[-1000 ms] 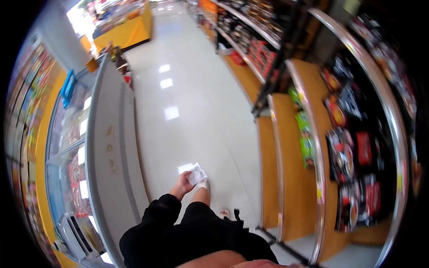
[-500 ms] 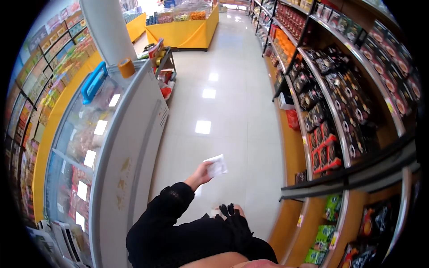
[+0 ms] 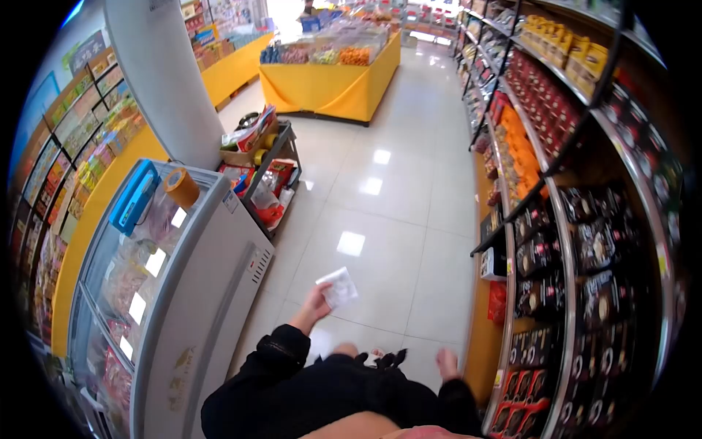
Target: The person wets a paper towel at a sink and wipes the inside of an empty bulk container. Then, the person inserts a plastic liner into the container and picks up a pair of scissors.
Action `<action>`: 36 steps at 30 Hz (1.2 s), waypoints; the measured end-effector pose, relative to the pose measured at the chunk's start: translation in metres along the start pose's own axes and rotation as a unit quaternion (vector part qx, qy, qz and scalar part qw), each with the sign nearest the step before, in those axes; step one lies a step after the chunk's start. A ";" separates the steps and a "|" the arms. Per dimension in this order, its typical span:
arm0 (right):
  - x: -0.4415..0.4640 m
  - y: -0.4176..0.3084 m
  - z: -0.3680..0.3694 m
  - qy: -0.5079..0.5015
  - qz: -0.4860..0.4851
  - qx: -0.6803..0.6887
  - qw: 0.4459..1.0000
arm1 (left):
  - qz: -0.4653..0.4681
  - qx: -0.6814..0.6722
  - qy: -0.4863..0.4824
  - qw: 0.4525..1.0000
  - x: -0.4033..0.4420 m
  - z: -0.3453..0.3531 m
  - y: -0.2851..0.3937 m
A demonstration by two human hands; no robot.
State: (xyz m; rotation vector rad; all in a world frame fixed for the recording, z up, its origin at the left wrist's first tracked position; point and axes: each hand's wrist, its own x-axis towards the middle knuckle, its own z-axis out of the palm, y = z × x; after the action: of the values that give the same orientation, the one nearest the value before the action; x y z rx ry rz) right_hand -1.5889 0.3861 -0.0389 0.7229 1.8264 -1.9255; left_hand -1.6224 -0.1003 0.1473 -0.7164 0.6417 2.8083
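Observation:
My left hand is closed on a small white sheet of paper with faint grey marks, held out over the floor. Its thumb and fingers pinch the sheet's left edge. My right hand hangs low on the right, beside the bottom of the shelving. It is small and blurred, and its finger positions are unclear; nothing shows in it. Black cords or ties hang at the front of my dark clothing.
A chest freezer with bagged goods stands left, topped by a blue-handled object and tape roll. Beyond it is a loaded cart. Shelves of packages line the right. A yellow-draped display stands ahead on the tiled floor.
The view has moved forward along the aisle, bringing the cart and yellow display nearer. My right hand has swung out to the right, away from the cords. The paper stays in my left hand.

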 end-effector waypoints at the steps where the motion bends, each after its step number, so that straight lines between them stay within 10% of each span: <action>1: 0.034 -0.089 0.060 -0.066 -0.090 -0.038 0.993 | 0.037 0.006 0.025 0.999 0.021 0.006 0.016; 5: 0.143 -0.351 0.292 -0.248 -0.164 -0.140 0.944 | 0.114 -0.003 0.075 0.991 0.097 0.033 0.098; 10: 0.241 -0.478 0.472 -0.401 -0.282 -0.270 0.828 | 0.139 0.082 0.063 0.985 0.281 0.083 0.185; 12: 0.285 -0.509 0.480 -0.396 -0.263 -0.290 0.831 | 0.076 0.090 0.033 0.992 0.359 0.147 0.215; 16: 0.396 -0.564 0.446 -0.392 -0.008 0.118 0.912 | -0.069 0.196 -0.093 0.974 0.518 0.269 0.252; 25: 0.663 -0.767 0.453 -0.267 -0.064 0.275 0.921 | -0.101 0.416 -0.259 0.866 0.866 0.450 0.333; 28: 0.767 -0.859 0.508 -0.188 0.014 0.354 0.916 | 0.199 0.705 -0.121 0.669 0.955 0.487 0.420; 36: 1.059 -1.118 0.598 -0.173 0.033 0.382 0.907 | 0.196 0.533 0.151 0.809 1.170 0.417 0.633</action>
State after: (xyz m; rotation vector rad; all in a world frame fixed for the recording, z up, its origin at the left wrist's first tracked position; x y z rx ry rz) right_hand -3.1610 -0.0503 0.2178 0.5847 0.7954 -2.5249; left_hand -2.9819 -0.4084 0.1341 -0.7919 2.3420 1.9996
